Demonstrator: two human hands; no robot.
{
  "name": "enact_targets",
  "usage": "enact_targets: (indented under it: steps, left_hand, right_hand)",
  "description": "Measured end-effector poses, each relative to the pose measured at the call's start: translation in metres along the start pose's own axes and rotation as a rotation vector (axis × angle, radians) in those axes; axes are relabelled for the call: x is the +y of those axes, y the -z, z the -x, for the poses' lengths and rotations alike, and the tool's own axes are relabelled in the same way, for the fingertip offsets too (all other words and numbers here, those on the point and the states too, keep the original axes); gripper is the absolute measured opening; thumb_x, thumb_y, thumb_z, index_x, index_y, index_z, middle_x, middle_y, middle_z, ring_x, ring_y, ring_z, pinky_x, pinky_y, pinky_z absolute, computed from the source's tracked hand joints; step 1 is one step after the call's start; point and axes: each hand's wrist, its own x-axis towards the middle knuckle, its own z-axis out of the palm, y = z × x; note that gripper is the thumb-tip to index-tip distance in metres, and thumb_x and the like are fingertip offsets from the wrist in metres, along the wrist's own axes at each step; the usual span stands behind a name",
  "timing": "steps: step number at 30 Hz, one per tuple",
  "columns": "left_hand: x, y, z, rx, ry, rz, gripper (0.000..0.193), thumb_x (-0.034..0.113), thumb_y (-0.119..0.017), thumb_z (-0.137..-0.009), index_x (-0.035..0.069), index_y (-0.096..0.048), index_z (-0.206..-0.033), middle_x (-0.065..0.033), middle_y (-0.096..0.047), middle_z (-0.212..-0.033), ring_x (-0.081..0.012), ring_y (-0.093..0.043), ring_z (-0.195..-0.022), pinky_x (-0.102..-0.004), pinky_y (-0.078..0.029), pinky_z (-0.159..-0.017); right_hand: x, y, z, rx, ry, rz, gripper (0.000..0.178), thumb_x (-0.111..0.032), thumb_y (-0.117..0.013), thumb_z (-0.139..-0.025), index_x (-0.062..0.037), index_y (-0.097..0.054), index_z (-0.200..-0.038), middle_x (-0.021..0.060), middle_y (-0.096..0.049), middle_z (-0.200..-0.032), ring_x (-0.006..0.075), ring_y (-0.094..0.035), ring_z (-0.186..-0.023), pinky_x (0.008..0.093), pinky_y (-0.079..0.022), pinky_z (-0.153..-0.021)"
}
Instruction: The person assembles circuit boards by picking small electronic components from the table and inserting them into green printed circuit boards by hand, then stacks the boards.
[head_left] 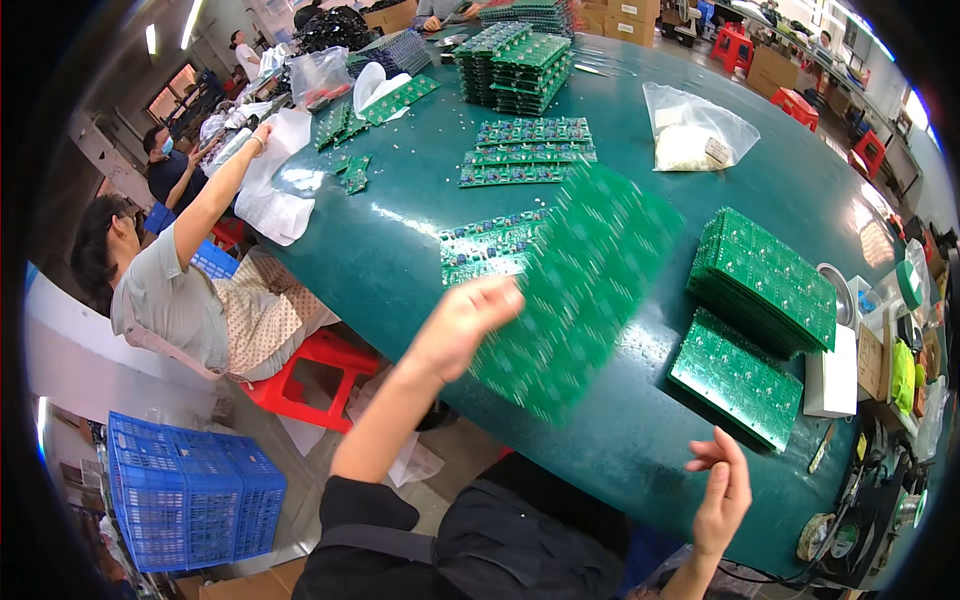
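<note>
My left hand [462, 328] pinches the left edge of a large green circuit board [585, 290], which is tilted above the table and blurred by motion. Part of a populated circuit board [482, 250] shows on the table behind it. Nothing is in my right hand [722, 490], its fingers loosely bent and apart near the table's front edge. Closest to that hand is a low stack of green boards [738, 375]. Beyond it rises a taller board stack [765, 275]. Several populated panels [528, 150] lie in rows past the held board.
High stacks of boards [515, 65] stand at the back of the green table [400, 290]. A clear bag of white parts [695, 130] lies far right. At left a co-worker [190, 290] sits on a red stool [310, 380]. Blue crates [195, 490] are on the floor.
</note>
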Motion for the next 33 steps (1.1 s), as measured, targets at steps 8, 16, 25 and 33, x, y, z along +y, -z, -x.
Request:
enact_targets:
  steps: [8, 16, 25, 33]
  left_hand:
    - [-0.027, -0.065, 0.012, -0.839, 0.262, -0.281, 0.034, 0.025, -0.058, -0.102, -0.001, -0.064, -0.125, -0.0103, -0.071, -0.113, -0.0142, -0.065, -0.104, -0.0315, -0.051, -0.091]
    - [-0.059, -0.047, -0.039, -0.049, -0.470, -1.108, 0.016, 0.009, -0.065, -0.085, 0.011, -0.067, -0.101, -0.0088, -0.063, -0.099, -0.0312, -0.062, -0.098, -0.0418, -0.054, -0.081]
    - [-0.070, -0.025, -0.066, 0.017, -0.380, -1.249, 0.013, 0.011, -0.068, -0.087, 0.008, -0.064, -0.098, -0.0066, -0.061, -0.099, -0.0297, -0.061, -0.096, -0.0409, -0.052, -0.080]
    - [-0.039, -0.073, -0.017, -0.301, 0.028, -0.262, 0.012, 0.008, -0.070, -0.093, 0.004, -0.060, -0.099, -0.0008, -0.063, -0.095, -0.0091, -0.060, -0.085, -0.0266, -0.050, -0.076]
  right_hand:
    - [0.010, 0.008, 0.016, -0.132, -0.172, -0.276, 0.082, -0.038, -0.067, -0.094, 0.0061, -0.029, -0.152, 0.0163, -0.054, -0.136, 0.0190, -0.058, -0.112, 0.0300, -0.045, -0.095]
    - [0.044, 0.071, 0.073, 0.340, -0.373, -0.173, 0.065, -0.003, -0.064, -0.094, 0.0005, -0.034, -0.151, 0.0126, -0.055, -0.136, 0.0188, -0.056, -0.117, 0.0314, -0.044, -0.101]
    - [0.030, 0.101, 0.074, 0.146, -0.488, 0.924, 0.050, -0.007, -0.067, -0.092, 0.0032, -0.051, -0.138, 0.0135, -0.056, -0.119, 0.0237, -0.056, -0.108, 0.0354, -0.045, -0.094]
    - [-0.023, 0.016, 0.027, 0.225, 0.003, 0.594, 0.018, -0.002, -0.067, -0.089, 0.0011, -0.069, -0.106, 0.0131, -0.065, -0.098, 0.0271, -0.062, -0.093, 0.0368, -0.049, -0.085]
